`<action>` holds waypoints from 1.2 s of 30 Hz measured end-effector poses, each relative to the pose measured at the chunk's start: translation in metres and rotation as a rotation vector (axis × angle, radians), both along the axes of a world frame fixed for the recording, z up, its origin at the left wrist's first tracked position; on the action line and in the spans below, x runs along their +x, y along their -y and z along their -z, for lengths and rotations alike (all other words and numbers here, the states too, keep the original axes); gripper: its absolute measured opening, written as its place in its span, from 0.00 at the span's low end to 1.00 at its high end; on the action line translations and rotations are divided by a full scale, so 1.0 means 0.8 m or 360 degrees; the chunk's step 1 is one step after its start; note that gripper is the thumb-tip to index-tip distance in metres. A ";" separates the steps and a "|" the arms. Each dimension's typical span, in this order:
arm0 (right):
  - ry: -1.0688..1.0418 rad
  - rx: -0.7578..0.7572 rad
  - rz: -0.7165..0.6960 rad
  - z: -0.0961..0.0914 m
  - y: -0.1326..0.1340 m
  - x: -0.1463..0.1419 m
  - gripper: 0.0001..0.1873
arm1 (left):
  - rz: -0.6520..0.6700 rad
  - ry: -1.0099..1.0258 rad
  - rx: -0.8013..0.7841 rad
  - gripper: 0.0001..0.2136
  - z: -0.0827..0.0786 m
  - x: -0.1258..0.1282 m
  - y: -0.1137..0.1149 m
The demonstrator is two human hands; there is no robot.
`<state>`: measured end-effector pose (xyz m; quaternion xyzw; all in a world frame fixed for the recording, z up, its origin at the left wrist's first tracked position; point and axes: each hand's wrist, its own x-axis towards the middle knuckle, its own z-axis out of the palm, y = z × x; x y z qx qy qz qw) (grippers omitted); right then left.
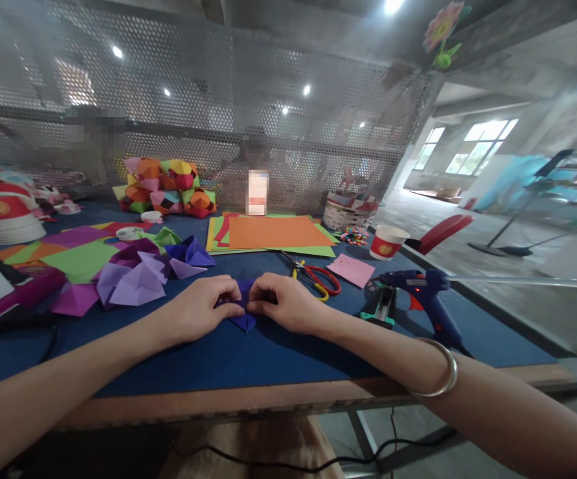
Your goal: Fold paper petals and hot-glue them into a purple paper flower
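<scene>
A small dark blue folded paper piece (243,318) lies on the blue table (248,362) near its front edge. My left hand (203,307) is closed, its fingertips pinching the paper's left side. My right hand (282,303) is closed too and pinches the right side, knuckles up. Both hands meet over the paper and hide most of it. A silver bangle (441,370) sits on my right forearm.
Folded purple and blue paper shapes (149,269) lie left of my hands. Red-handled scissors (318,276), a pink note (351,269) and a blue glue gun (425,293) are to the right. Coloured sheets (273,234), a paper cup (387,241) and multicoloured paper balls (166,186) stand behind.
</scene>
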<state>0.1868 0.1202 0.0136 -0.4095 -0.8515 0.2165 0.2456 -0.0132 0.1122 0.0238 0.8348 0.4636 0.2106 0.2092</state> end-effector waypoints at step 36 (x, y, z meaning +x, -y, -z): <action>0.0128 0.0107 0.0103 -0.001 0.006 -0.004 0.04 | 0.0260 -0.0609 0.0915 0.12 0.012 -0.005 0.051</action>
